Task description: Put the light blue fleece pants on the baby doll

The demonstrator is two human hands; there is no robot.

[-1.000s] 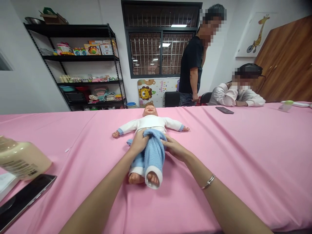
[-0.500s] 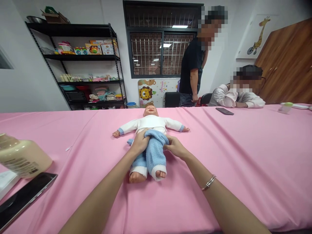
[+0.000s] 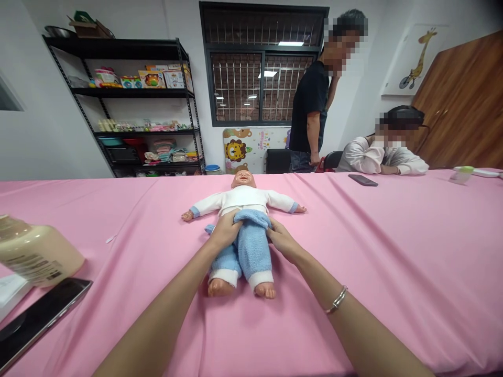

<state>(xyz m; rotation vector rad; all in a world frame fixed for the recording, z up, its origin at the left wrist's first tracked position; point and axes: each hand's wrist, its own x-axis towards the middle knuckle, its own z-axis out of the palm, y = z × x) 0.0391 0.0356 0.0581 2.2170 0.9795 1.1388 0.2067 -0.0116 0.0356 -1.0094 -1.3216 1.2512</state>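
Observation:
A baby doll [image 3: 244, 197] in a white top with blue cuffs lies on its back, head away from me and arms spread. Fuzzy blue trousers [image 3: 254, 251] with white hems cover its legs, and both bare feet stick out below. My left hand [image 3: 227, 229] is closed on the waistband near the middle, thumb on top. On the other side, my right hand [image 3: 280, 238] grips the waistband's right edge, its fingertips partly hidden by the cloth. Part of the waistband at the doll's left-hand side in view sits loose beside my left wrist.
A pink cloth [image 3: 373, 272] covers the table. To the left are a cream bottle [image 3: 41, 254] and a black phone [image 3: 43, 319]. Another phone [image 3: 363, 180] lies at the far right, near a seated person [image 3: 381, 157]. A second person [image 3: 308, 112] stands behind the table.
The trouser leg on the right has slid up, so the foot there now shows fully. My right hand has shifted slightly with the waistband; my left hand has barely moved.

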